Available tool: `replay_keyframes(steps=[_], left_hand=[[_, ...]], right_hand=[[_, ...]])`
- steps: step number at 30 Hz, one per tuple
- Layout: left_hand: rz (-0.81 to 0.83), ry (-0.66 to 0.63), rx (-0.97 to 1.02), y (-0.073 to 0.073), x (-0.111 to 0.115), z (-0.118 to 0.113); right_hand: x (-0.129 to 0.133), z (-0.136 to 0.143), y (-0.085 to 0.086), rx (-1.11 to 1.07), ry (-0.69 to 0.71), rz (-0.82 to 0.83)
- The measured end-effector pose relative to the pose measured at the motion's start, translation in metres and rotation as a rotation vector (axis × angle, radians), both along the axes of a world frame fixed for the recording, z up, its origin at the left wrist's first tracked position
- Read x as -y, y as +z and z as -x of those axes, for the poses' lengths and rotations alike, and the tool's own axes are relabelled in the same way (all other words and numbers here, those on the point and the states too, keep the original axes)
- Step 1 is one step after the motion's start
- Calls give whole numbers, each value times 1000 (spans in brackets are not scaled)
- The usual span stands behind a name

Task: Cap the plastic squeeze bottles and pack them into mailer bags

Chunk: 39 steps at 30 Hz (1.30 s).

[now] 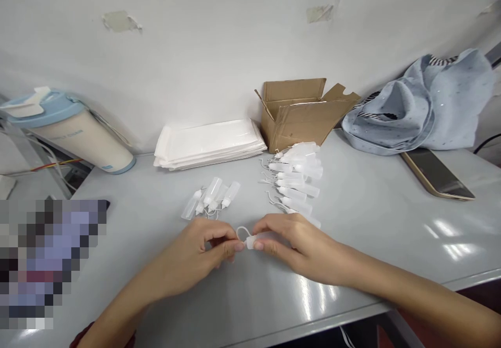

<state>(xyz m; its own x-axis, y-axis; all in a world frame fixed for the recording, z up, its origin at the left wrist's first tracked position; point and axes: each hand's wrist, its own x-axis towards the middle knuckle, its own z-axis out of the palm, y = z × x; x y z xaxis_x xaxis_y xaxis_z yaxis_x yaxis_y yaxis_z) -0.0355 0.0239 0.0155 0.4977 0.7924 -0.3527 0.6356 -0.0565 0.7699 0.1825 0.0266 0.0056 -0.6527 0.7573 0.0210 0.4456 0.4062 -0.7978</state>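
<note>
Between my hands is a small translucent dropper bottle (251, 242), held on its side above the grey table. My right hand (299, 243) grips its body, which the fingers mostly cover. At the bottle's tip, my left hand (213, 246) pinches the end of the nozzle, and a thin white cap strap loops up between the two hands. Beyond my left hand lies a loose group of similar bottles (212, 191). A larger pile of such bottles (291, 181), their straps pointing left, lies just past my right hand.
An open cardboard box (301, 121) stands against the wall beside a stack of white packets (211, 142). At left are a cream tumbler (84, 134) and a pixelated blurred item (58, 259). At right, a blue cloth bag (422, 105) touches a phone (438, 173).
</note>
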Motion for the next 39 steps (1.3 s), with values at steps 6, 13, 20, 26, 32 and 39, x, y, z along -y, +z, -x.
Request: replay_keyframes(steps=[6,13,20,26,32,39], left_hand=[[-3,77,-192,11,-14,32],[25,153,-372,6,-27,53],[-68,305,-420,3,-25,46],[-151,340,-309,4,-17,28],[-210,281,-175,0,-7,7],[-11,112,103,-2,4,-8]], right_hand=[[-11,-14,6,125,-165,-198],[-20,-26,14,430,-199,-271],[-20,-38,21,726,2,-226],[-17,-40,14,755,116,-186],[-14,-30,16,587,86,-178],[-11,-18,16,327,62,-175]])
